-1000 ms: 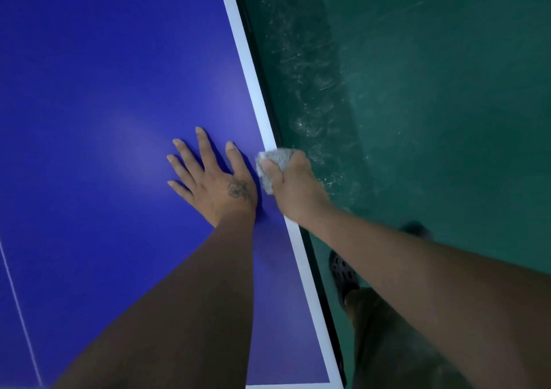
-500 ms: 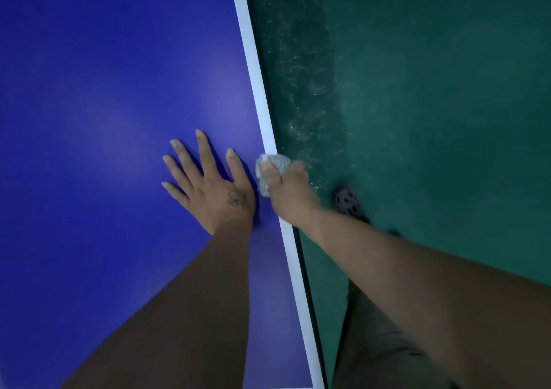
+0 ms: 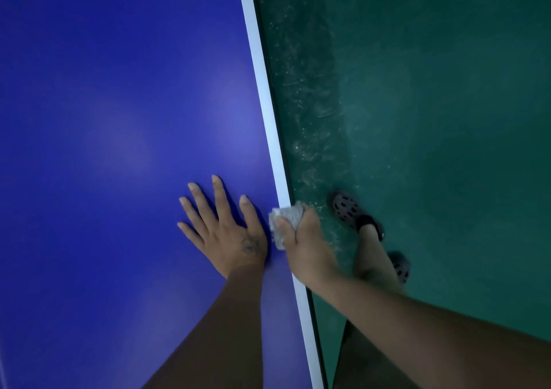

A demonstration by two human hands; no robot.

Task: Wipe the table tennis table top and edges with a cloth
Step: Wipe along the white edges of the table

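The blue counter [image 3: 119, 150] fills the left, with a white line [image 3: 262, 75] running along its right edge. The left hand [image 3: 226, 233] lies flat on the blue surface, fingers [image 3: 199, 201] spread. Just beside it, the right hand [image 3: 304, 248] grips a bunched grey cloth [image 3: 287, 214] against the white edge, fingers curled round it. Beyond the edge, on the scuffed green floor [image 3: 447, 120], stands what seems a perforated dark clog [image 3: 346, 206].

A scuffed, dusty green floor [image 3: 432, 105] lies below, with two dark perforated clogs [image 3: 346, 208] on it.
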